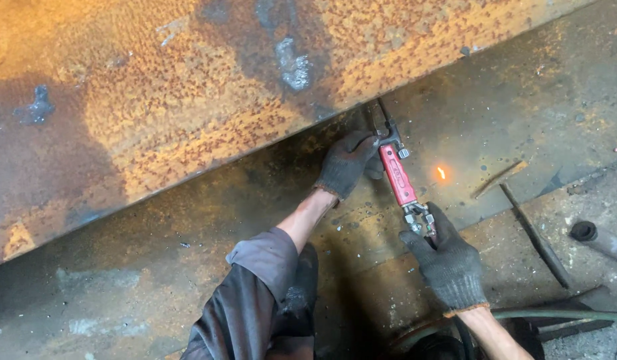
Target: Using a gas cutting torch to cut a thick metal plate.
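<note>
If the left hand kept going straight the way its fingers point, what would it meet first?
The gloved left hand points up and right along the floor; first in line looks like the lower edge of the big rusty steel plate, right by the red-handled cutting torch. Depth is unclear.

Red-handled cutting torch [398, 175], tilted, tip at rusty plate edge.

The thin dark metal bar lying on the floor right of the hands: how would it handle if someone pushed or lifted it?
The thin bar looks straight, so probably stiff rather than floppy. It seems metal, so likely heavy for its slimness. Lying flat on the gritty floor, it would probably scrape or pivot when pushed; whether it rolls is unclear.
</note>
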